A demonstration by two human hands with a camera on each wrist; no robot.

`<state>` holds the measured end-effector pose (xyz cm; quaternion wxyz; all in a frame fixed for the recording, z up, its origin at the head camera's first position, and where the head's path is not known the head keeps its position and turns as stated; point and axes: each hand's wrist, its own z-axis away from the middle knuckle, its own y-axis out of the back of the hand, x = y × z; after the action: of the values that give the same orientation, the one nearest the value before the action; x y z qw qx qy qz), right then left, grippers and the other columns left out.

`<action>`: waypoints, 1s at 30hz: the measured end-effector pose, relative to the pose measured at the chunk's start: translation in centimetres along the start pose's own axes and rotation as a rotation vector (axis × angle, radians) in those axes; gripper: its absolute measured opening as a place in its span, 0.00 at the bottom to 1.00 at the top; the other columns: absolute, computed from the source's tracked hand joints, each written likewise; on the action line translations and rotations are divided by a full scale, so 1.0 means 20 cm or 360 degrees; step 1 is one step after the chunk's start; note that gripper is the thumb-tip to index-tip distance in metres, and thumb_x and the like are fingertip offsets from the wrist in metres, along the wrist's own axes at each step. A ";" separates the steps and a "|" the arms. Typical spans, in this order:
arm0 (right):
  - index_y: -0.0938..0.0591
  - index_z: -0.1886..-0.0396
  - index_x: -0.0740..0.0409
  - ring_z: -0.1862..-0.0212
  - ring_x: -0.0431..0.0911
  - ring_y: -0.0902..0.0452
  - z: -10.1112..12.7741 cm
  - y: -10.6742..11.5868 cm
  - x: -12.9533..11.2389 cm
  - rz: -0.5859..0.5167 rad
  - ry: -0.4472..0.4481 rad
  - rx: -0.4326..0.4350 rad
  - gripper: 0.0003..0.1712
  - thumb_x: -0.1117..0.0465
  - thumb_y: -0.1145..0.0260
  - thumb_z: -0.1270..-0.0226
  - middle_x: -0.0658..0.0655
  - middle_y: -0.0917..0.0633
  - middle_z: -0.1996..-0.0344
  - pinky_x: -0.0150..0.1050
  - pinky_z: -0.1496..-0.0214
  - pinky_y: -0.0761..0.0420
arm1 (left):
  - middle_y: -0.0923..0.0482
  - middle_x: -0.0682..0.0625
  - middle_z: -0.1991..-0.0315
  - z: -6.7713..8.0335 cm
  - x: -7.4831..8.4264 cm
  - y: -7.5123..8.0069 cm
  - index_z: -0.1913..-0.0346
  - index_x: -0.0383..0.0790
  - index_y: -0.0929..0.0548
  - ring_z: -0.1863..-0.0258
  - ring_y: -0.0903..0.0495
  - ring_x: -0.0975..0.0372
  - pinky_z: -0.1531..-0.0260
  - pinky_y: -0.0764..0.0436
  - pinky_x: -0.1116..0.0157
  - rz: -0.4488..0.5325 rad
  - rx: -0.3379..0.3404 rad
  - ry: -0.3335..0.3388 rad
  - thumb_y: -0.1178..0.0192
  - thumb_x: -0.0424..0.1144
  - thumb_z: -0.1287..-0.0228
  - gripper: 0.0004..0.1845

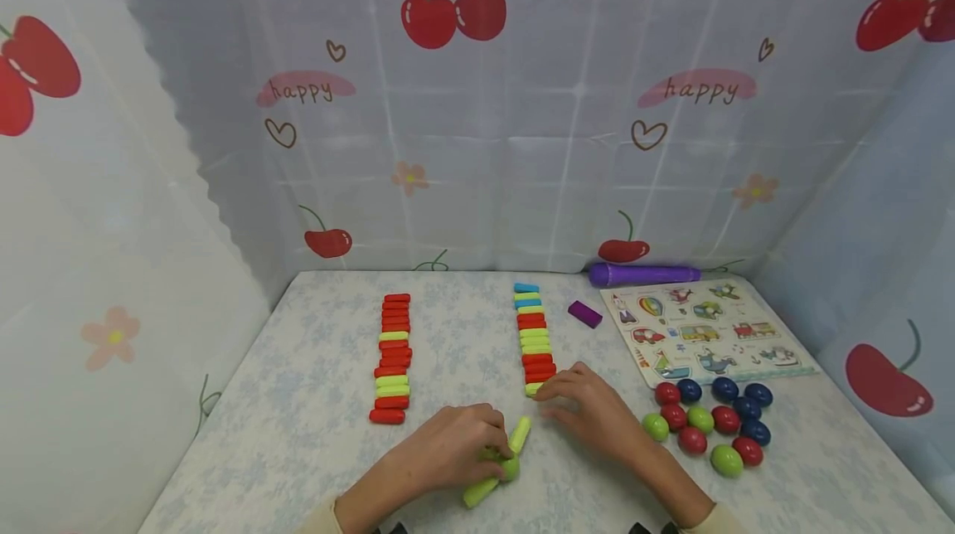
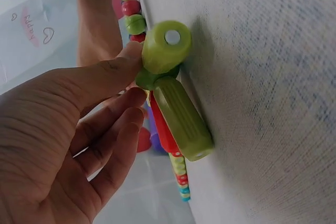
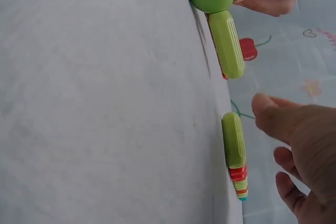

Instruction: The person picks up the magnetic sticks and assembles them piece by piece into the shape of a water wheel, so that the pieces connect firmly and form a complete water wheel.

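Near the table's front, my left hand point(image 1: 466, 443) pinches a green ball point(image 1: 511, 468) between thumb and fingers. One yellow-green stick point(image 1: 520, 434) extends from the ball on the far side and another point(image 1: 481, 492) on the near side; in the left wrist view the ball point(image 2: 149, 79) is partly hidden. My right hand point(image 1: 593, 414) hovers by the near end of the right-hand row of sticks, fingers loosely bent and holding nothing. The right wrist view shows a gap between its thumb and the row's nearest yellow-green stick point(image 3: 234, 140).
A row of red and yellow-green sticks point(image 1: 391, 371) lies at left. Beyond the right hand are a purple block point(image 1: 585, 314), a purple tube point(image 1: 645, 274) and a picture board point(image 1: 709, 335). Several red, blue and green balls point(image 1: 725, 420) cluster at right. Printed curtains point(image 1: 507, 186) enclose the table.
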<state>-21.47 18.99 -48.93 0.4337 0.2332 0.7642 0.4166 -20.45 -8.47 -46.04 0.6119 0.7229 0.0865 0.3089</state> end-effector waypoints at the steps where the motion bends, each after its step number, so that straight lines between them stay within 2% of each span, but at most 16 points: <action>1: 0.06 0.50 0.43 0.52 0.37 0.25 0.00 0.00 0.01 0.0035 -0.0032 0.0040 0.16 0.62 0.18 0.36 0.38 0.10 0.52 0.39 0.47 0.17 | 0.17 0.68 0.62 0.00 0.00 0.00 0.54 0.55 0.04 0.62 0.23 0.79 0.65 0.26 0.81 0.0000 0.0002 0.0001 0.19 0.48 0.39 0.11; 3: 0.07 0.48 0.45 0.51 0.38 0.25 0.00 0.00 0.02 0.0088 -0.0058 0.0078 0.16 0.63 0.19 0.34 0.41 0.10 0.50 0.40 0.47 0.17 | 0.17 0.68 0.62 0.00 0.00 0.00 0.54 0.55 0.04 0.63 0.23 0.79 0.65 0.26 0.81 0.0010 0.0004 0.0005 0.19 0.48 0.39 0.11; 7: 0.08 0.45 0.48 0.49 0.40 0.25 0.00 0.00 0.05 0.0149 -0.0054 0.0028 0.17 0.64 0.21 0.32 0.45 0.10 0.46 0.43 0.45 0.18 | 0.17 0.67 0.63 0.00 -0.01 0.00 0.53 0.54 0.04 0.64 0.23 0.78 0.65 0.25 0.81 0.0039 0.0015 0.0015 0.19 0.49 0.39 0.12; 14: 0.07 0.49 0.44 0.51 0.40 0.26 0.00 0.00 0.06 0.0162 -0.0127 -0.0044 0.15 0.63 0.20 0.34 0.43 0.11 0.51 0.41 0.47 0.18 | 0.16 0.66 0.62 0.00 -0.02 0.00 0.51 0.55 0.04 0.64 0.22 0.77 0.65 0.26 0.82 0.0069 0.0039 -0.0018 0.19 0.49 0.38 0.13; 19: 0.07 0.56 0.39 0.53 0.38 0.28 0.00 0.01 0.06 0.0068 -0.0186 -0.0119 0.15 0.63 0.18 0.37 0.39 0.11 0.55 0.38 0.49 0.19 | 0.16 0.66 0.61 0.00 -0.04 0.00 0.50 0.55 0.04 0.64 0.22 0.77 0.65 0.25 0.81 0.0083 0.0024 -0.0004 0.20 0.49 0.37 0.14; 24: 0.08 0.55 0.39 0.53 0.38 0.28 0.00 0.03 0.07 -0.0062 -0.0095 -0.0273 0.14 0.63 0.19 0.35 0.36 0.11 0.58 0.37 0.49 0.20 | 0.16 0.67 0.60 0.00 -0.04 0.00 0.48 0.56 0.05 0.62 0.22 0.77 0.63 0.24 0.80 0.0073 -0.0014 0.0025 0.22 0.50 0.35 0.14; 30: 0.07 0.55 0.38 0.53 0.36 0.27 -0.01 0.05 0.04 -0.0245 -0.0025 -0.0424 0.11 0.59 0.19 0.34 0.33 0.11 0.60 0.35 0.49 0.21 | 0.17 0.67 0.62 -0.01 -0.04 -0.01 0.50 0.57 0.04 0.64 0.24 0.78 0.67 0.26 0.81 0.0021 0.0025 0.0012 0.21 0.51 0.35 0.13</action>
<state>-22.05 20.02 -48.45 0.4973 0.1177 0.7144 0.4780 -21.14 -8.72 -46.58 0.6039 0.7271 0.0866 0.3149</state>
